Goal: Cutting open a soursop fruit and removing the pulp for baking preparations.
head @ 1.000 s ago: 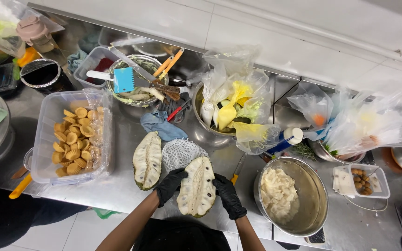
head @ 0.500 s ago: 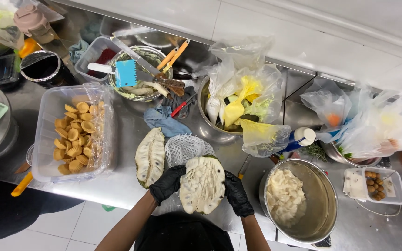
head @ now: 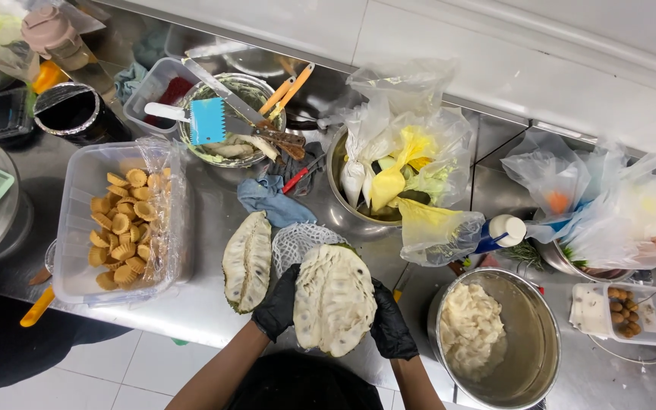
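Here, on the steel counter (head: 214,304), a clear tub of small pastry shells (head: 119,228) sits left and a metal pot of white pulp (head: 495,338) right. Between them, the gloved left hand (head: 276,304) and right hand (head: 390,325) clasp a halved soursop (head: 334,298); its other half (head: 247,260) lies just beside.

A long stainless-steel table (head: 206,304) runs across the scene from left to right, its brushed surface dull grey and catching soft, even light from overhead. Along its far edge rises a wall of large white tiles (head: 434,38), glossy and pale, with thin grout lines and a steel lip where it meets the table. On the near side the floor (head: 115,372) shows at lower left, laid in big light-grey tiles, and a dark shadowed patch lies over it beside the table's near edge.
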